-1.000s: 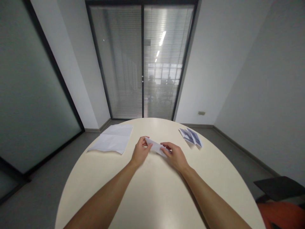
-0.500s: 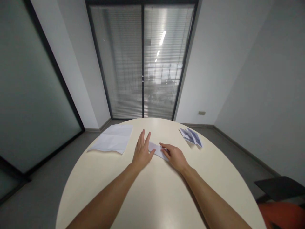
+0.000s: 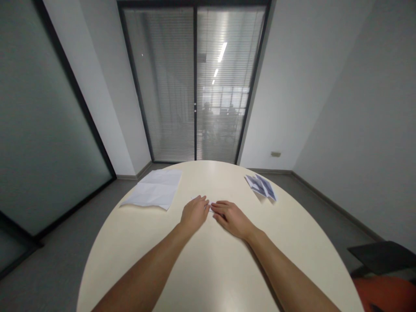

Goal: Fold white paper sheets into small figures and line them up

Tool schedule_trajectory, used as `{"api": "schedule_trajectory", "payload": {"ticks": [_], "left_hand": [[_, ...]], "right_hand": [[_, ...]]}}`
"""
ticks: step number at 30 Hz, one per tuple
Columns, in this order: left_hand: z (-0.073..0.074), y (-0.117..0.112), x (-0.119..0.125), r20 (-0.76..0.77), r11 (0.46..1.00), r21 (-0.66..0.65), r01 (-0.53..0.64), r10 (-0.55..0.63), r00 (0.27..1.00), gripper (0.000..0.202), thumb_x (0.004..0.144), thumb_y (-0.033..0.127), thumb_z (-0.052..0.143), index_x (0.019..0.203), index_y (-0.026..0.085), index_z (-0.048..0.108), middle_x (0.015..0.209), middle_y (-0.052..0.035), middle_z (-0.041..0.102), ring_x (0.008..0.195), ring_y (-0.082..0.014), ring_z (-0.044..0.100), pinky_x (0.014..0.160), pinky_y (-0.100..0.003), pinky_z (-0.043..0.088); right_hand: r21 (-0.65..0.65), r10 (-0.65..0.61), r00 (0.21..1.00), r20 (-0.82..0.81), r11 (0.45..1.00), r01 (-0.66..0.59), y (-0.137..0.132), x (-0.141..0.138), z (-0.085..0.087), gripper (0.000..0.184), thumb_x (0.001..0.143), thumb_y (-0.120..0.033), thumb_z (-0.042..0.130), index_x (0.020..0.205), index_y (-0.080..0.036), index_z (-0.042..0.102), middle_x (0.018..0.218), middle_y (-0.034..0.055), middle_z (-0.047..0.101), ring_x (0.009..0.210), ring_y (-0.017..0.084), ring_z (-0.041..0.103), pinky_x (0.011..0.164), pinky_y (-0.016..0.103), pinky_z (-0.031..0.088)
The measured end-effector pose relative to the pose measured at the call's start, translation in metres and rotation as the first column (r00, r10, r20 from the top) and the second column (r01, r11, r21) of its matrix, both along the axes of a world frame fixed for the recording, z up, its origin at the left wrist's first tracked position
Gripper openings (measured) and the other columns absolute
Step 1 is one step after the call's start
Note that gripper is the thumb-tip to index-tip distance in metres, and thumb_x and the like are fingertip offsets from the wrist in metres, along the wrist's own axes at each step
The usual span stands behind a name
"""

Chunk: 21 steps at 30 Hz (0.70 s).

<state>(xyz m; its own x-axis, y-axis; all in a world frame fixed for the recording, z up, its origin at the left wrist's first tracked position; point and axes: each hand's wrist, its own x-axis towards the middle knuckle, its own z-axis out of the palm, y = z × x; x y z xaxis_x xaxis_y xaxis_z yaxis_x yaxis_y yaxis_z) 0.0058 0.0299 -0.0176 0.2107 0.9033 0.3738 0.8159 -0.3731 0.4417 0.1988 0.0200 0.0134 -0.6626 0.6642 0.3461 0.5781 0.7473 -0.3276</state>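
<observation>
A folded strip of white paper (image 3: 211,209) lies on the table in front of me, mostly covered by my two hands. My left hand (image 3: 194,213) is closed over its left part, with the fingers curled down onto it. From the other side my right hand (image 3: 231,218) presses its fingers together on the paper, their tips close to the left fingers. Only a small white piece shows between the hands, and a thin edge peeks out beyond the left fingers.
The round cream table (image 3: 208,268) carries a creased white sheet (image 3: 152,189) at the far left. A folded printed paper (image 3: 261,187) stands at the far right. A chair with a red seat (image 3: 386,292) is beside the table at lower right.
My left hand has gone from raised, spread fingers to curled fingers on the paper. My right hand has shifted slightly left, and less of the paper shows.
</observation>
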Motion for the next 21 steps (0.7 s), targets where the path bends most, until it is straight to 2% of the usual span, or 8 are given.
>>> {"api": "schedule_trajectory", "payload": {"ticks": [4, 6, 8, 15, 21], "left_hand": [[-0.001, -0.003, 0.002, -0.107, 0.999, -0.014, 0.03, -0.032, 0.994, 0.041, 0.096, 0.029, 0.046, 0.134, 0.019, 0.059, 0.146, -0.0139, 0.052, 0.139, -0.0311, 0.042, 0.113, -0.05, 0.033], [-0.001, -0.007, 0.003, -0.175, 0.998, -0.019, 0.057, -0.059, 0.983, 0.048, 0.095, 0.03, 0.046, 0.142, 0.019, 0.051, 0.152, -0.0139, 0.044, 0.144, -0.0328, 0.034, 0.115, -0.051, 0.029], [-0.002, -0.01, 0.004, -0.228, 0.999, -0.02, 0.05, -0.054, 0.972, 0.053, 0.095, 0.03, 0.045, 0.146, 0.019, 0.045, 0.155, -0.0143, 0.039, 0.146, -0.0345, 0.028, 0.116, -0.052, 0.026], [-0.007, -0.009, 0.007, -0.223, 0.994, -0.036, -0.104, 0.094, 0.97, 0.058, 0.098, 0.043, 0.037, 0.147, 0.013, 0.042, 0.157, -0.0185, 0.033, 0.147, -0.0354, 0.026, 0.117, -0.055, 0.021], [-0.005, -0.005, 0.005, -0.201, 0.977, -0.064, -0.204, 0.188, 0.962, 0.059, 0.097, 0.04, 0.037, 0.145, 0.007, 0.043, 0.156, -0.0224, 0.032, 0.146, -0.0384, 0.026, 0.115, -0.057, 0.021]], "right_hand": [[-0.13, -0.076, 0.991, 0.109, 0.987, 0.09, -0.002, 0.001, -0.007, 0.052, 0.102, -0.04, 0.035, 0.15, -0.021, 0.041, 0.155, 0.0106, 0.039, 0.145, 0.028, 0.032, 0.117, 0.054, 0.026], [-0.177, -0.118, 0.978, 0.173, 0.973, 0.148, -0.004, 0.001, -0.009, 0.058, 0.102, -0.044, 0.03, 0.155, -0.02, 0.029, 0.16, 0.0097, 0.028, 0.149, 0.029, 0.021, 0.119, 0.055, 0.019], [-0.199, -0.147, 0.963, 0.228, 0.961, 0.194, -0.005, 0.0, -0.01, 0.061, 0.102, -0.048, 0.027, 0.157, -0.02, 0.024, 0.161, 0.0082, 0.022, 0.15, 0.03, 0.015, 0.12, 0.055, 0.016], [-0.16, -0.252, 0.936, 0.244, 0.942, 0.296, -0.003, 0.001, -0.015, 0.064, 0.102, -0.053, 0.023, 0.155, -0.018, 0.03, 0.161, 0.0094, 0.024, 0.15, 0.031, 0.018, 0.12, 0.055, 0.017], [-0.128, -0.352, 0.909, 0.225, 0.914, 0.385, 0.002, 0.012, -0.02, 0.058, 0.101, -0.045, 0.03, 0.153, -0.02, 0.035, 0.159, 0.0106, 0.029, 0.148, 0.034, 0.022, 0.116, 0.06, 0.023]]}}
